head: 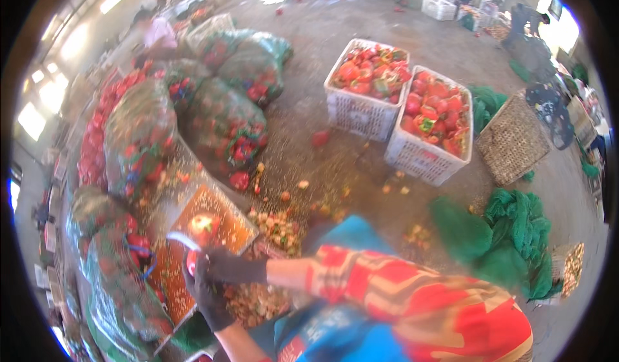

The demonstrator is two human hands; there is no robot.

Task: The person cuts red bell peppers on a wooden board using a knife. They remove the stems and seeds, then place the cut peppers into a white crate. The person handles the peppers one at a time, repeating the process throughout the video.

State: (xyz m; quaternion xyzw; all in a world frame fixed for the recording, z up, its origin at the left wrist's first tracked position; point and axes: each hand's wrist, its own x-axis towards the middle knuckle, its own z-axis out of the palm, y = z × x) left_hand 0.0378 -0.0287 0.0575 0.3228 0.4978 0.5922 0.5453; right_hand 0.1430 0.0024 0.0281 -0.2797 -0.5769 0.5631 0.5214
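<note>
My right hand (232, 265), in a dark glove, reaches in from the right over an orange-brown tray (159, 277). It appears closed on the hidden handle of a curved knife, whose pale blade (183, 239) points left. Just below, my gloved left hand (209, 296) is wrapped around a red bell pepper (192, 261), mostly covered by the fingers. The two hands touch or overlap. Beyond the blade is a blurred red pepper (205, 225) with a pale, seedy top; whether it rests on the tray cannot be told. Seeds are scattered over the tray.
Mesh sacks of peppers (140, 134) crowd the left side. Two white crates (360, 113) of red peppers stand ahead. Trimmed cores (275, 229) litter the floor near the tray. Green netting (517, 226) lies at right, near a tilted woven-looking panel (512, 137). Other people are farther off.
</note>
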